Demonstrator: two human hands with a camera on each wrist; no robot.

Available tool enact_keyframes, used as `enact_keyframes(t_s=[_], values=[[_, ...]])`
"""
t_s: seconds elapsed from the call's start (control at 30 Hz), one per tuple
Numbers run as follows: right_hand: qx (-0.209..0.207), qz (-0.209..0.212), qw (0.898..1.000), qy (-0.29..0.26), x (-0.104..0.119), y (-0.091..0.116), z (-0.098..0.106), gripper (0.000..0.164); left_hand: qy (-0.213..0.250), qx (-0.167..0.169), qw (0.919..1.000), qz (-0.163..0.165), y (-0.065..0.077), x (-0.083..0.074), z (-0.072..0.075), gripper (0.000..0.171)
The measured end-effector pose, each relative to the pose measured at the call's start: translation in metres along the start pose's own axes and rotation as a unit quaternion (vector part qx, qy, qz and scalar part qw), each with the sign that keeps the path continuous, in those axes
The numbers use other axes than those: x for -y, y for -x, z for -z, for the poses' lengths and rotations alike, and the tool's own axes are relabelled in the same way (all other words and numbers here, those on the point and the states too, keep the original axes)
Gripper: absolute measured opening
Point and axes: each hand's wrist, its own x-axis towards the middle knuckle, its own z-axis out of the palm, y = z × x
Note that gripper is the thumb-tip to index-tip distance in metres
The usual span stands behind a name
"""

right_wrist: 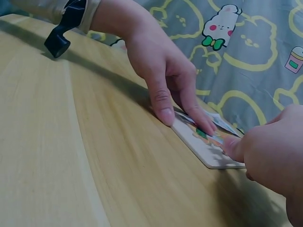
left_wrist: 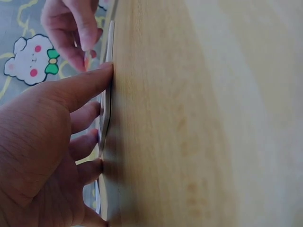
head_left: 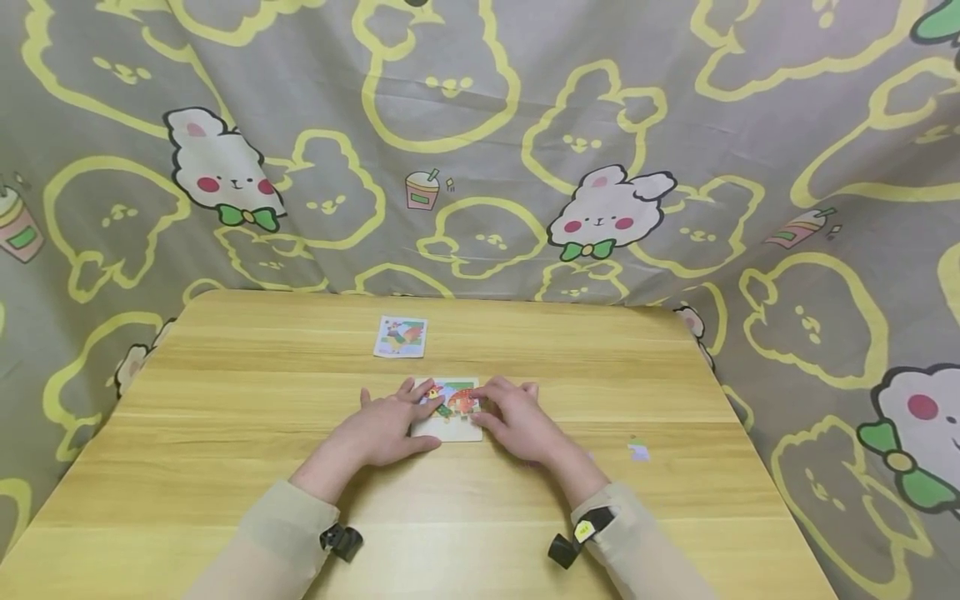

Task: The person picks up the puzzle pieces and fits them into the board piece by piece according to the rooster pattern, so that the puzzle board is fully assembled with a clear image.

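Note:
A small jigsaw puzzle board (head_left: 459, 432) lies on the table, its upper part filled with a colourful rooster picture and its lower strip pale and bare. My left hand (head_left: 384, 427) rests at the board's left side, with fingers spread over the picture and the thumb at the near edge. At the right side, my right hand (head_left: 519, 421) bends its thumb and fingers together over the red tail area. An orange-red puzzle piece (left_wrist: 87, 60) shows between its fingertips in the left wrist view; most of the piece is hidden. In the right wrist view the right thumb (right_wrist: 232, 147) covers part of the board.
A printed rooster picture card (head_left: 401, 337) lies farther back on the wooden table (head_left: 247, 400). A loose puzzle piece (head_left: 638, 450) in pale purple and green lies to the right. Behind the table hangs a patterned grey curtain (head_left: 480, 100).

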Motion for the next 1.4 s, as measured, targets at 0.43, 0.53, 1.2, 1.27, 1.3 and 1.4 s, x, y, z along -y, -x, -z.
enact_keyframes(t_s=[0.43, 0.53, 1.2, 1.27, 1.3, 1.4], values=[[0.010, 0.008, 0.999, 0.041, -0.003, -0.009, -0.010, 0.039, 0.000, 0.004, 1.0000, -0.002, 0.000, -0.001, 0.003, 0.073], [0.012, 0.012, 0.998, 0.054, -0.003, -0.009, -0.010, 0.040, -0.008, 0.002, 1.0000, -0.005, 0.000, -0.004, 0.005, 0.075], [-0.002, -0.024, 0.998, 0.063, -0.001, -0.008, -0.010, 0.040, -0.036, 0.005, 0.9989, -0.030, -0.008, -0.023, 0.003, 0.071], [-0.004, -0.033, 0.998, 0.052, -0.001, -0.008, -0.010, 0.039, -0.034, 0.007, 0.9989, -0.030, -0.008, -0.024, 0.002, 0.071], [-0.006, -0.036, 0.998, 0.048, -0.001, -0.008, -0.010, 0.039, -0.034, 0.008, 0.9990, -0.029, -0.009, -0.024, 0.003, 0.071], [-0.011, -0.044, 0.998, 0.034, 0.000, -0.007, -0.010, 0.037, -0.039, 0.008, 0.9989, -0.026, -0.010, -0.024, 0.002, 0.071]])
